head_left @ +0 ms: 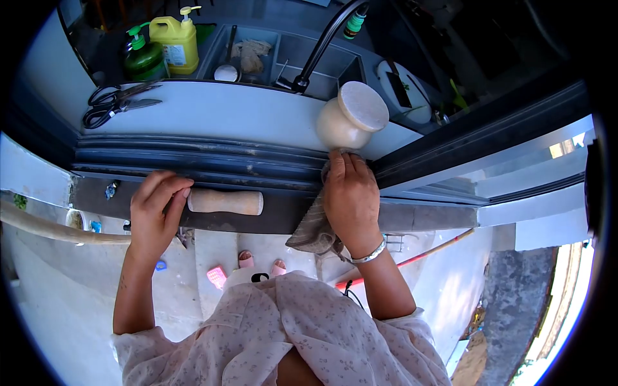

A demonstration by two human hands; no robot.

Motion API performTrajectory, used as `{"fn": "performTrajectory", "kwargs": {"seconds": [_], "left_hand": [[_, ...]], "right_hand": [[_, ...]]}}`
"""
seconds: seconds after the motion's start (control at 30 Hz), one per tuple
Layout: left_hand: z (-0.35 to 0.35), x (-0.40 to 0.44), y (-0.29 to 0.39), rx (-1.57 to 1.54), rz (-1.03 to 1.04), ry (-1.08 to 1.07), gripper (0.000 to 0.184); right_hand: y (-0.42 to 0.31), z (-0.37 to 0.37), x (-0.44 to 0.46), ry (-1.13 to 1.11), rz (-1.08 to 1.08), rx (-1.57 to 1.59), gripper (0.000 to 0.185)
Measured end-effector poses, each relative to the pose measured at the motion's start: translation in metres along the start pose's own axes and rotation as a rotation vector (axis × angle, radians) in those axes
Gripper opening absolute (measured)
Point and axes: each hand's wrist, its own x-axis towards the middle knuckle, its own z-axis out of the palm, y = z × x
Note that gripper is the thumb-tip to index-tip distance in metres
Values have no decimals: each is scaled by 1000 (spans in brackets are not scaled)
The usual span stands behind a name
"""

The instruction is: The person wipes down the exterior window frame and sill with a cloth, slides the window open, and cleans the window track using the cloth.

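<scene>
A pale, waisted pestle lies sideways on the dark outer sill. At its left end is my left hand, with thumb and fingertips pinched together against the end's upper corner. My right hand is closed over a brown-grey cloth, pressing it onto the window track at the right. The lower part of the cloth hangs over the sill's front edge. Just beyond my right fingers, a pale, round-bellied mortar with a flat disc-like top stands on the white inner ledge.
Black-handled scissors lie on the ledge at left. Behind are a sink, a black faucet, a yellow jug and a green pump bottle. A white board with a knife lies right. The window frame flanks my right hand.
</scene>
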Motion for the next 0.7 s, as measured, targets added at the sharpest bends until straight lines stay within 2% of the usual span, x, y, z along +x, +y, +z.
{"fn": "performTrajectory", "kwargs": {"seconds": [0.4, 0.47, 0.7], "left_hand": [[-1, -2, -7, -4, 79, 183, 17], [-8, 8, -8, 127, 165, 168, 16], [-2, 1, -16, 94, 92, 223, 16]], "right_hand": [[-12, 4, 12, 40, -87, 32, 25], [-20, 3, 18, 19, -99, 35, 25], [-34, 7, 31, -18, -153, 74, 23]]}}
